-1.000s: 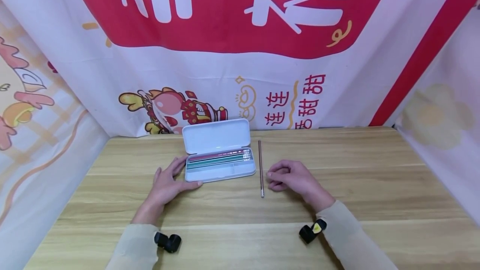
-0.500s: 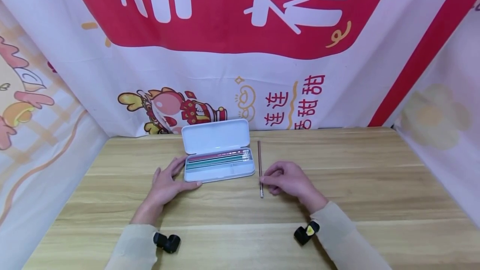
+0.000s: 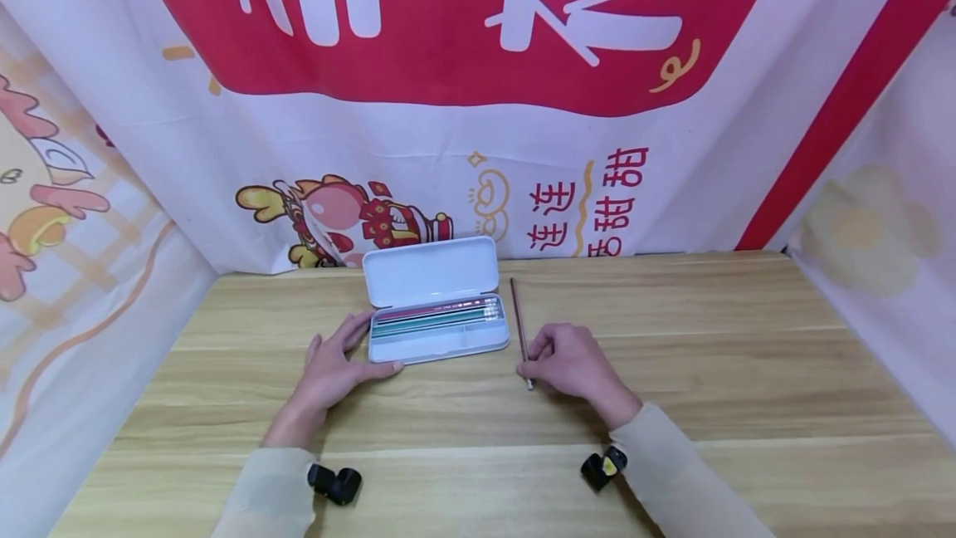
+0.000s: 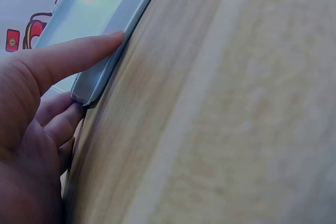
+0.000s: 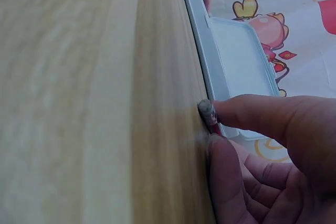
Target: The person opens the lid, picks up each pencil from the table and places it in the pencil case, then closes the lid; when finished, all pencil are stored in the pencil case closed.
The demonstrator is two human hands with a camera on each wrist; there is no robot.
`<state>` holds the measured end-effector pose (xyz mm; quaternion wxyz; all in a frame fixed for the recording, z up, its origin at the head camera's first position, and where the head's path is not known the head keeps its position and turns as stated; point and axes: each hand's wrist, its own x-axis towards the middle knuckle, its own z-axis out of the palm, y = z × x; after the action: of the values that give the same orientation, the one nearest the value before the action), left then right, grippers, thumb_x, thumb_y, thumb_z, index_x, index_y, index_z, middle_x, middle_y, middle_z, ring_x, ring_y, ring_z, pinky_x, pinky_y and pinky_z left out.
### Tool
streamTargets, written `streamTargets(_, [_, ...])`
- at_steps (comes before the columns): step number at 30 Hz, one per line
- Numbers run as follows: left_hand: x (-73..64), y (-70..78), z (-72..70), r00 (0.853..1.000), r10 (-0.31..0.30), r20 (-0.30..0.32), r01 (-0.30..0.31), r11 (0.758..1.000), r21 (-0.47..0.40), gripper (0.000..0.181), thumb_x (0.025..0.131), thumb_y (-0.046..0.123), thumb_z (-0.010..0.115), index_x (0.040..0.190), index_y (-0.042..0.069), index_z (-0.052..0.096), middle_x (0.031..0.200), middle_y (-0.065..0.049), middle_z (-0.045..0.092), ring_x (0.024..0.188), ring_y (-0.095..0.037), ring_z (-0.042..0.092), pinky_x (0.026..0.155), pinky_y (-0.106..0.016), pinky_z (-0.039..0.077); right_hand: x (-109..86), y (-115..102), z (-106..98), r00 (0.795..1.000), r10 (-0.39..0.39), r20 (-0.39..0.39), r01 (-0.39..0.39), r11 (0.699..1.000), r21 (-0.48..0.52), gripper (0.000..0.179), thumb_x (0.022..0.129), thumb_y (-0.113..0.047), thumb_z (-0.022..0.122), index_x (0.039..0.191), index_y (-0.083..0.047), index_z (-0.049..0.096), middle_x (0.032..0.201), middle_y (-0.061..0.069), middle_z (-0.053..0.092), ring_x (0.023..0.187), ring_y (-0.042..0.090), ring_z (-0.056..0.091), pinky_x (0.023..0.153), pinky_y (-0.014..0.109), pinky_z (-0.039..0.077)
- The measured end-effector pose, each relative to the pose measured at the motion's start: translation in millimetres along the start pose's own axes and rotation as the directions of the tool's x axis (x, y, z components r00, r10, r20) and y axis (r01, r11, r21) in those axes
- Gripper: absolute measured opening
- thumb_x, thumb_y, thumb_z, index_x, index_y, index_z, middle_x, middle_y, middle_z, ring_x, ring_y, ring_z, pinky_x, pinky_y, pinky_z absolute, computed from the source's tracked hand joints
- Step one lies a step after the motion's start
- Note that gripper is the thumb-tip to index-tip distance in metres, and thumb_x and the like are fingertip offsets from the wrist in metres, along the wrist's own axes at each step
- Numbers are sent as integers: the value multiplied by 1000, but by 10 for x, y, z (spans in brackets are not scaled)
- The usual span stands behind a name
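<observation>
A white pencil case (image 3: 436, 330) lies open on the wooden table (image 3: 478, 405), its lid (image 3: 431, 271) raised toward the back and several pencils (image 3: 436, 315) inside. My left hand (image 3: 334, 364) rests against the case's front left corner (image 4: 89, 90), thumb along the front edge. My right hand (image 3: 563, 362) pinches a dark red pencil (image 3: 519, 330) near its front end, just right of the case. The pencil's end (image 5: 206, 109) shows between thumb and forefinger in the right wrist view, with the case's side (image 5: 205, 56) behind it.
A printed red and white cloth backdrop (image 3: 478, 90) walls the table at the back and both sides. Bare wood lies to the right (image 3: 709, 339) and in front of my hands. Black wrist cameras (image 3: 334, 481) sit on both sleeves.
My right hand moved left to the pencil and pinched it; the pencil's far end has tilted slightly toward the case. The left hand stayed put.
</observation>
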<state>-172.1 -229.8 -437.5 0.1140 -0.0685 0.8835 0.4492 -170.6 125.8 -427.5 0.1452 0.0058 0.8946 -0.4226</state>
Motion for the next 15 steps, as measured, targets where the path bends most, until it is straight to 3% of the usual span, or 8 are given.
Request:
streamTargets(8, [-11,17,-2,1000,-3,-2,3,1000,-4,113,81,48,94,171,29,29,177,-6,33,171,-35,-5,133,-63,-22,-40,21,-50,1000,28,-6,-28,999,-24,10,92,-15,82,94,-10,74,81,5,72,62,19,67,55,29,61])
streamTargets(15, [8,5,-8,1000,-10,0,10,1000,-3,114,80,50,94,172,30,28,177,-5,32,171,-36,-6,133,-65,-22,-29,73,-117,999,24,20,-26,996,84,11,94,-16,78,99,-7,77,84,8,75,66,19,72,59,30,65])
